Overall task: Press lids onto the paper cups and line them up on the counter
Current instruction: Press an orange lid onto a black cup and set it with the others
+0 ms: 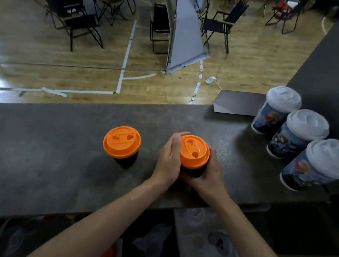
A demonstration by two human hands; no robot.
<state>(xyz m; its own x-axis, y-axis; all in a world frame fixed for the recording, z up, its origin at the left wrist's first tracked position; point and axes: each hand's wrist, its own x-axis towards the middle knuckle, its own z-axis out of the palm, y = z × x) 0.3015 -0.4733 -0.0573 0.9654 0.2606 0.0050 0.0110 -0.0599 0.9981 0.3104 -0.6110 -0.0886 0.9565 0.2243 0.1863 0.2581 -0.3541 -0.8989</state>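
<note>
Reaching in from the near edge of the dark grey speckled stone counter [52, 156], both hands closed on one dark paper cup [193, 171] standing at its middle. The left hand [168, 160] curled its fingers round the cup's left side, and the right hand [211, 177] wrapped the right and near side, most of its fingers hidden behind the round orange plastic lid [194, 153] on top. Whether that lid was snapped down all round could not be told. A hard squeeze might buckle the thin paper wall and pop the rim loose, and a sideways shove might tip the cup. Just left, apart from the hands, stood a second dark cup under its own orange lid [122, 141]. Further right, three blue printed paper cups with white lids [299, 134] stood in a slanting row, close together. Beyond them lay a flat dark board [238, 103], then black folding chairs [219, 25] on the wooden floor.
</note>
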